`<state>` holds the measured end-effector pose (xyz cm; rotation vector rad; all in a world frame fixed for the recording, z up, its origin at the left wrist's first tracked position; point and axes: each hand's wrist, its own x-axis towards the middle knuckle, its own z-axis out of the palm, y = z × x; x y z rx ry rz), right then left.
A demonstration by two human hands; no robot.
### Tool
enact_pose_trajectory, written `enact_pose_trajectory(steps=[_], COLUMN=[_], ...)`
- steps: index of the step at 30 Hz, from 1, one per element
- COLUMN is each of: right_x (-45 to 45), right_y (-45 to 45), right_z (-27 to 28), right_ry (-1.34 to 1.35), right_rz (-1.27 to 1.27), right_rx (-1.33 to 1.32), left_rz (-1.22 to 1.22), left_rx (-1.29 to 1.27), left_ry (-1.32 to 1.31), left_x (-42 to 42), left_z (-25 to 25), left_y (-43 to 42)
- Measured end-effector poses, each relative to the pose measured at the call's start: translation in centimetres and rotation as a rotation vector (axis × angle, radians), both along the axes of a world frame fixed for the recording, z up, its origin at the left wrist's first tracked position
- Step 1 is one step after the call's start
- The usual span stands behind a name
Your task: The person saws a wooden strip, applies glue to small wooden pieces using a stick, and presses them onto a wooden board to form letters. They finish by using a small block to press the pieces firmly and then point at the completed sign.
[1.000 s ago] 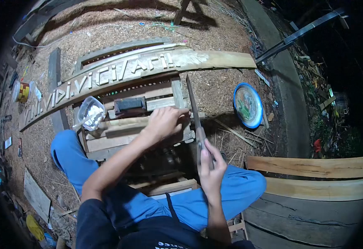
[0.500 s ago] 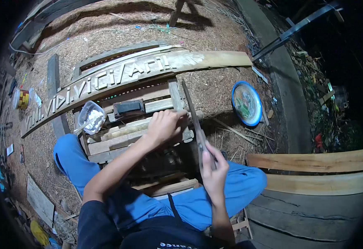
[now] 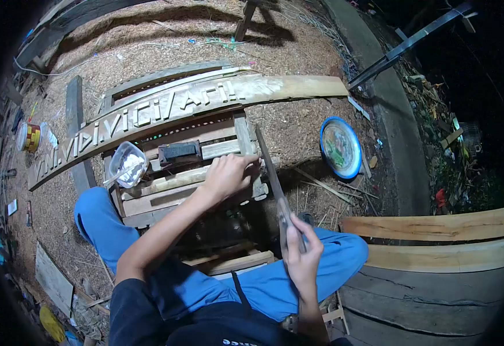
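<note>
My right hand [image 3: 304, 254] is wrapped round the handle of a long, narrow tool that looks like a hand saw [image 3: 273, 180]; its teeth are too small to see. The blade points up and away, passing the right edge of the slatted wooden bench [image 3: 241, 130]. My left hand [image 3: 229, 176] rests on that edge, fingers closed beside the blade; whatever they hold is hidden. A dark block [image 3: 180, 151] lies on the bench left of it. Farther left sits a plastic tub [image 3: 128, 164] with white paste and a stick. Behind lies a long board [image 3: 309, 86] bearing raised wooden letters.
A blue-rimmed plate [image 3: 341, 147] is on the ground to the right. Two pale planks [image 3: 431, 225] lie at my right side. Beyond the bench, shavings cover the ground [image 3: 165, 52]. A yellow-and-red tin [image 3: 29, 137] stands at the far left.
My right hand has drawn the saw back toward my body, and the blade's tip is lower along the bench edge. My left hand stays in place.
</note>
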<state>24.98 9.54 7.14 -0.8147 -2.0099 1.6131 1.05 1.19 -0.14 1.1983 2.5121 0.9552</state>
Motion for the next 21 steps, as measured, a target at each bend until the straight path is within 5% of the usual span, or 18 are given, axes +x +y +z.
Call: enact_pose_trajectory(steps=[3, 9, 11, 12, 21], right_x=[-4.7, -1.3, -4.3, -5.4, -5.7], right_y=[0.7, 0.2, 1.3, 1.3, 1.5], right_z=[-1.3, 0.2, -0.8, -0.7, -0.4], right_ry=[0.02, 0.031, 0.017, 0.034, 0.007], right_rz=[0.032, 0.031, 0.061, 0.026, 0.072], right_rx=[0.213, 0.047, 0.302, 0.059, 0.119], left_rz=[-0.029, -0.017, -0.051, -0.054, -0.069], left_rx=[0.061, 0.109, 0.072, 0.053, 0.07], left_ry=[-0.098, -0.039, -0.038, -0.06, -0.087], left_x=[-0.6, -0.8, -0.9, -1.0, -1.1], left_z=[-0.4, -1.6, -1.1, -0.9, -0.7], left_y=[0.2, 0.2, 0.1, 0.2, 0.0])
